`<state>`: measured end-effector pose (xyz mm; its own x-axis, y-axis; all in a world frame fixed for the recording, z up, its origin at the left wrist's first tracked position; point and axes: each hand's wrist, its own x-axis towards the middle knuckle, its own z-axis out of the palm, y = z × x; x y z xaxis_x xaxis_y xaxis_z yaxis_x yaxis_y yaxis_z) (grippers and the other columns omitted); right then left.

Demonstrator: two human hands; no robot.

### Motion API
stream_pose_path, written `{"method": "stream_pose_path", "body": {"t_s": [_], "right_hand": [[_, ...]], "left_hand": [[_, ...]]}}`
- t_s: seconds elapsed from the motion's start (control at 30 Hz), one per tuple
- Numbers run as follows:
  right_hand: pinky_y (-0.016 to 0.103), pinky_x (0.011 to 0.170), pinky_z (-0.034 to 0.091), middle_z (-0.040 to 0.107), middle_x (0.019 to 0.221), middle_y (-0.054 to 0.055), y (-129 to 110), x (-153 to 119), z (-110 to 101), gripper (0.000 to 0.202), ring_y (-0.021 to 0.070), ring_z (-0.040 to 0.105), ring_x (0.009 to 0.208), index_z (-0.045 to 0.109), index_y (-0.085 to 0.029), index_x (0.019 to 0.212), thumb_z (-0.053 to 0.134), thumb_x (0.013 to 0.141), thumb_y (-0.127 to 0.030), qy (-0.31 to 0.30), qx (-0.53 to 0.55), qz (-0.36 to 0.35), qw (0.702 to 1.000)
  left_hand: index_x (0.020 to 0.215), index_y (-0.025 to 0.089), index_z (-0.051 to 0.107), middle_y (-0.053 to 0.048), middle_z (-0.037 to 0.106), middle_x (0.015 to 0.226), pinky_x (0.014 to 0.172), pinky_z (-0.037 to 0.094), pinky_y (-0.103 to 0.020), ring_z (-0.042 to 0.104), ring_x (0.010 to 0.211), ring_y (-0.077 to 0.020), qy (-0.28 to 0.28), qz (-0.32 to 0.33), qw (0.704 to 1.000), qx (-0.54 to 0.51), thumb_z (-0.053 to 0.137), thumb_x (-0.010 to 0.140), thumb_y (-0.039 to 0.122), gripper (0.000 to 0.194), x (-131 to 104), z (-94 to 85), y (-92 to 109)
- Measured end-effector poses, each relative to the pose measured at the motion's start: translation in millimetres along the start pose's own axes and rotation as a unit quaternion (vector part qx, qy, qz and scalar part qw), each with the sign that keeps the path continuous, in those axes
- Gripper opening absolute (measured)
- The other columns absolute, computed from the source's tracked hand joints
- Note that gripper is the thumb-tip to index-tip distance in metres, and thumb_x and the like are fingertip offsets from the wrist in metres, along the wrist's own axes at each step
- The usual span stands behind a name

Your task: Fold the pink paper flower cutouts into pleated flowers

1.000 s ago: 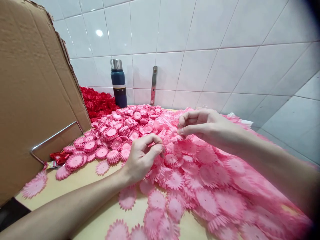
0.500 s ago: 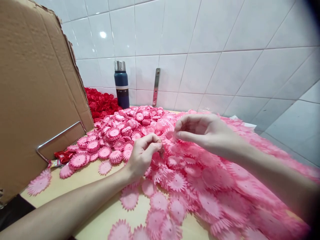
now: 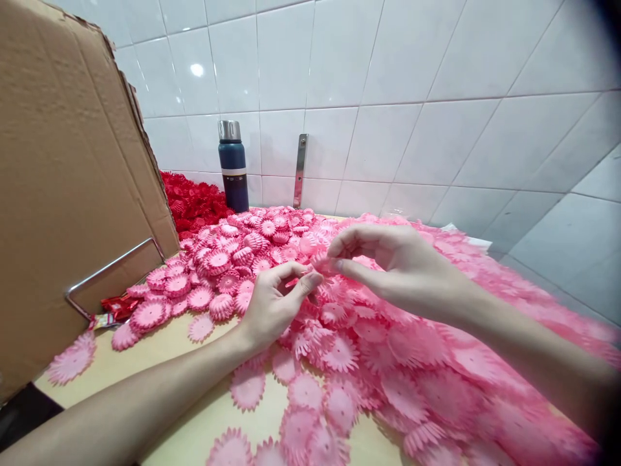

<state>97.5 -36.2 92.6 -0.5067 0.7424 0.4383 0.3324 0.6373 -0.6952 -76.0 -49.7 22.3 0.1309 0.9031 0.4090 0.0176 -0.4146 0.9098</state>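
Over a heap of pink fabric petals point(image 3: 344, 353), both of my hands meet near the middle of the view. My left hand point(image 3: 281, 298) is closed, thumb against the fingers, at the left edge of a thin pink petal piece point(image 3: 321, 262). Thumb and fingertips of my right hand point(image 3: 392, 262) pinch the same piece from the right. Whether the left fingers hold anything more is hidden. Curled, scalloped pink petal discs point(image 3: 218, 260) lie stacked to the left of my hands, and flatter ones point(image 3: 305, 424) lie scattered below them.
A tall cardboard box point(image 3: 77, 181) stands at the left, with a bent metal wire handle point(image 3: 111, 265) beside red wrappers point(image 3: 119, 306). At the back are a dark blue bottle point(image 3: 233, 168), red petals point(image 3: 194, 200), a metal bracket point(image 3: 301, 169) and a white tiled wall point(image 3: 388, 58).
My right hand has moved left toward my left hand, and the two now meet at the pink petal piece. My left thumb has lifted slightly. The view has shifted a little.
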Motion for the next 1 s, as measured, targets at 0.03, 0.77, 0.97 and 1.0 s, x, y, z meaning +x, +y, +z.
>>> {"method": "stream_pose_path", "body": {"t_s": [0.03, 0.77, 0.97, 1.0], "right_hand": [[0.032, 0.072, 0.052, 0.066, 0.082, 0.004, 2.9, 0.9, -1.3, 0.008, 0.0176, 0.063, 0.078, 0.062, -0.019, 0.080, 0.057, 0.079, -0.013, 0.015, 0.005, 0.014, 1.000], [0.034, 0.075, 0.052, 0.070, 0.086, 0.003, -2.2, -1.3, 3.4, 0.008, 0.0178, 0.065, 0.080, 0.067, -0.020, 0.084, 0.061, 0.079, -0.019, -0.065, -0.029, -0.019, 0.997], [0.031, 0.061, 0.050, 0.067, 0.070, 0.003, 3.2, -0.1, 3.5, 0.009, 0.0157, 0.061, 0.066, 0.064, -0.020, 0.071, 0.067, 0.076, -0.026, 0.014, -0.058, 0.016, 0.998], [0.031, 0.061, 0.050, 0.067, 0.071, 0.003, 6.5, 0.8, 1.2, 0.010, 0.0158, 0.061, 0.066, 0.064, -0.019, 0.072, 0.068, 0.076, -0.027, 0.025, -0.040, 0.026, 0.999]], "left_hand": [[0.074, 0.014, 0.061, 0.000, 0.058, 0.068, 0.057, 0.042, -0.022, 0.052, 0.060, -0.0097, 0.002, -0.002, 1.000, 0.004, 0.062, 0.084, 0.035, 0.023, -0.2, 0.5, 1.4], [0.085, 0.014, 0.065, -0.004, 0.065, 0.081, 0.066, 0.046, -0.024, 0.058, 0.073, -0.0137, 0.012, -0.019, 0.999, 0.032, 0.059, 0.085, 0.027, 0.014, -1.2, 3.1, 3.2], [0.078, 0.015, 0.060, -0.001, 0.057, 0.071, 0.058, 0.042, -0.023, 0.051, 0.063, -0.0112, -0.001, -0.014, 0.998, 0.058, 0.055, 0.088, 0.033, 0.022, -2.9, 1.8, 3.6], [0.076, 0.015, 0.059, -0.001, 0.056, 0.069, 0.057, 0.041, -0.023, 0.050, 0.061, -0.0110, -0.006, -0.012, 0.998, 0.065, 0.055, 0.088, 0.034, 0.023, -2.9, 1.7, 4.5]]}}
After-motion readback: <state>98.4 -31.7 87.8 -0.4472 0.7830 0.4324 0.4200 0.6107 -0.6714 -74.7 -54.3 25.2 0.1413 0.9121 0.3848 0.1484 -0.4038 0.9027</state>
